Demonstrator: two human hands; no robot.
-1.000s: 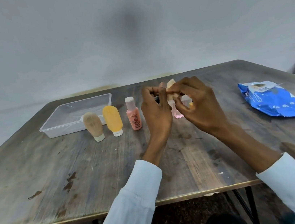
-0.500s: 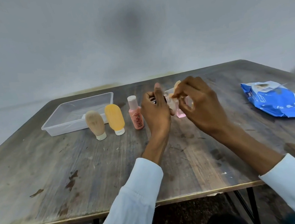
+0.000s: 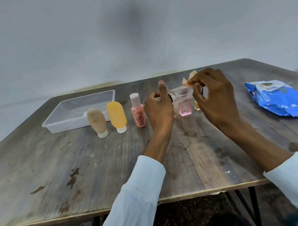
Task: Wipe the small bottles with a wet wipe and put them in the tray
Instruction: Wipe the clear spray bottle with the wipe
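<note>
We see a small clear plastic bottle with a dark cap [image 3: 180, 95] held on its side above the worn grey wooden surface [image 3: 113, 165]. The left hand [image 3: 160, 111] clenches its fingers around the cap end, thumb raised; we judge this leaves the body bare for wiping. The right hand [image 3: 213, 96] pinches a crumpled tan wet wipe [image 3: 189, 80] against the bottle's far end, fingers curled on the cloth.

The clear rectangular plastic tray [image 3: 58, 125] sits at the far left and holds no bottles. Just in front of it stand a beige tube on its white cap [image 3: 96, 122] and a yellow tube on its white cap [image 3: 116, 116], then a pink bottle with a pale cap [image 3: 138, 112]. A pink square glass bottle [image 3: 184, 107] stands behind the hands. A blue wipes packet [image 3: 284, 99] lies well apart at right, within the wiping hand's reach.

Wiping is under way; no bottle trayed yet.
</note>
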